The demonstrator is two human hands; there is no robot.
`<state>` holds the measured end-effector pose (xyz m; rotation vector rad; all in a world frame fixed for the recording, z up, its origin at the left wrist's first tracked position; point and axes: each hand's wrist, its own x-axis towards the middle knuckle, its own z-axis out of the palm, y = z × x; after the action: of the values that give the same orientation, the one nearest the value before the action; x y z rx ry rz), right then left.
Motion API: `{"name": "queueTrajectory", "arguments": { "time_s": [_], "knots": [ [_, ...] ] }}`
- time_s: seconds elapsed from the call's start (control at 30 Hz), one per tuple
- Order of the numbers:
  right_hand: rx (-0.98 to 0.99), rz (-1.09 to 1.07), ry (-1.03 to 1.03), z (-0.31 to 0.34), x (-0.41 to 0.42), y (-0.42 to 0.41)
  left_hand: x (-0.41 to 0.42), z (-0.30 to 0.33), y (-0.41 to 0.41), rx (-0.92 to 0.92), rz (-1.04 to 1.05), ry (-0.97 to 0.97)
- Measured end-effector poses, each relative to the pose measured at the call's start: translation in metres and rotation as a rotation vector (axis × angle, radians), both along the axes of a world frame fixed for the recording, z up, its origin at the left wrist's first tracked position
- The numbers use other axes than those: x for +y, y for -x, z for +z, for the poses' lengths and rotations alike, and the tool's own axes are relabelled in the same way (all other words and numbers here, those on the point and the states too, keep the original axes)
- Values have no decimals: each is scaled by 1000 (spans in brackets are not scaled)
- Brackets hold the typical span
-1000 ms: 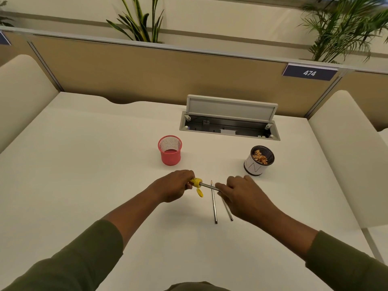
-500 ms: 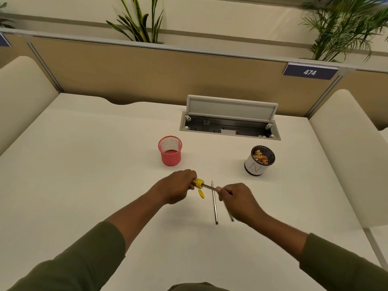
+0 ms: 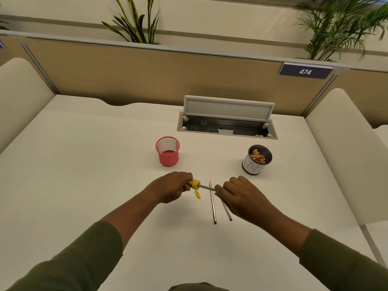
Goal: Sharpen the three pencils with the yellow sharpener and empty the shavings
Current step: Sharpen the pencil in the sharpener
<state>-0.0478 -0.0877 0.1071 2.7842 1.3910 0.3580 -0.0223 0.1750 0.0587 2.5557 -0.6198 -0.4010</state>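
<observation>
My left hand (image 3: 171, 186) grips the yellow sharpener (image 3: 194, 183), whose open yellow lid hangs below it. A grey pencil (image 3: 206, 187) sticks out of the sharpener to the right, and my right hand (image 3: 241, 196) pinches its shaft. Two more grey pencils lie on the white desk: one (image 3: 212, 203) points away from me just left of my right hand, the other (image 3: 227, 211) is partly hidden under that hand. A white cup with a dark rim (image 3: 256, 159) holding shavings stands to the back right.
A red mesh pen cup (image 3: 168, 151) stands behind my left hand. An open cable hatch (image 3: 226, 120) is set into the desk (image 3: 84, 164) further back. Padded side panels flank the desk, and a tan partition with plants behind it closes the far edge.
My right hand has turned on the pencil in the sharpener and shifted slightly along it. My left hand and the sharpener have stayed in place.
</observation>
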Motion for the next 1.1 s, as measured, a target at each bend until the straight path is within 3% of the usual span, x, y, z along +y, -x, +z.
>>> {"name": "queueTrajectory", "arguments": {
  "time_s": [0.1,0.2,0.27,0.37,0.4,0.47,0.5,0.6,0.77,0.83,0.97,1.03,1.1],
  "knots": [
    [-127,98,4,-1,-4,-4,-4,-2,2,-9,6,7],
    [-34,66,-96,-5,0,1,-8,-5,4,-34,39,16],
    [252,-184,-310,-2,12,8,-10,-6,5,-56,61,30],
    [1155,-920,-956,7,32,11,-10,-8,5,-103,62,26],
    [1418,-1066,-1108,8,34,11,-10,-8,5,-104,50,23],
    [1553,-1105,-1075,10,36,11,-10,-10,5,-95,34,19],
    [1480,-1039,-975,11,34,11,-9,-10,5,-93,33,20],
    [926,-705,-545,10,30,16,-6,-10,3,-90,36,30],
    [127,-145,-43,4,11,12,-1,-7,0,-70,11,20],
    [-34,-52,30,5,4,6,-2,-7,-1,-65,-3,13],
    [-66,-8,-77,-2,5,7,-4,-8,1,-68,12,1],
    [137,-115,-210,-3,13,13,-6,-8,1,-86,24,-5],
    [534,-453,-490,2,26,18,-7,-7,2,-117,23,-10]
  ]
}}
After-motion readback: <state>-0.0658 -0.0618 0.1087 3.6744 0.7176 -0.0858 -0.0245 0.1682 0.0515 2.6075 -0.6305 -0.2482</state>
